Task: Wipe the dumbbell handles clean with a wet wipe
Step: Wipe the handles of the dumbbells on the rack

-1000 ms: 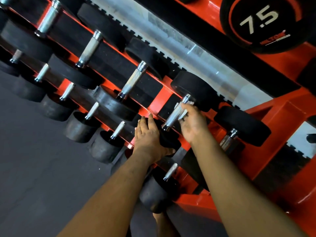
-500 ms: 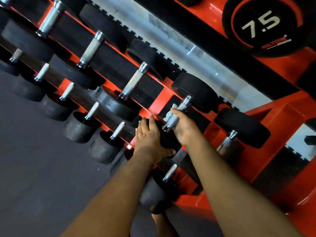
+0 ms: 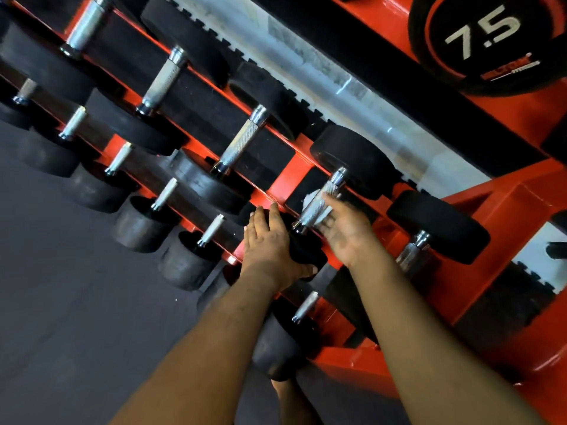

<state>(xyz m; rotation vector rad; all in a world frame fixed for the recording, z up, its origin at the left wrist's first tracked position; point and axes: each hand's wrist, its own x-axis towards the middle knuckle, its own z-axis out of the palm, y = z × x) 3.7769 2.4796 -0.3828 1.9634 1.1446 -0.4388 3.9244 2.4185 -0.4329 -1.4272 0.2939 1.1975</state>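
Pressing a crumpled white wipe (image 3: 310,200) against the far side of a knurled metal handle (image 3: 316,207), the right hand (image 3: 348,233) lies palm up just beside the bar, its fingers (image 3: 333,199) stretched out and a little blurred; the wipe shows behind the bar and again under it, pinned between bar and fingers. Whether the thumb hooks round the bar cannot be told. The left hand (image 3: 270,240) rests flat on the near black rubber head (image 3: 306,250) of that same dumbbell, fingers straight and close together, thumb tucked under the head's lower edge. The handle is a short steel cylinder with a cross-hatched grip and smooth polished collars at each end; its far head (image 3: 349,157) is a thick matte black disc. The dumbbell lies slanted in the upper tier of an orange-red steel rack (image 3: 491,210), between neighbours with the same knurled bars and round rubber heads. A lower tier holds smaller dumbbells (image 3: 184,256) with thin bright handles and dull grey-black drum-shaped heads. Above, a large black head (image 3: 487,41) reads 7.5 in white inside an orange ring. Dark grey floor (image 3: 76,302) spreads at the left.
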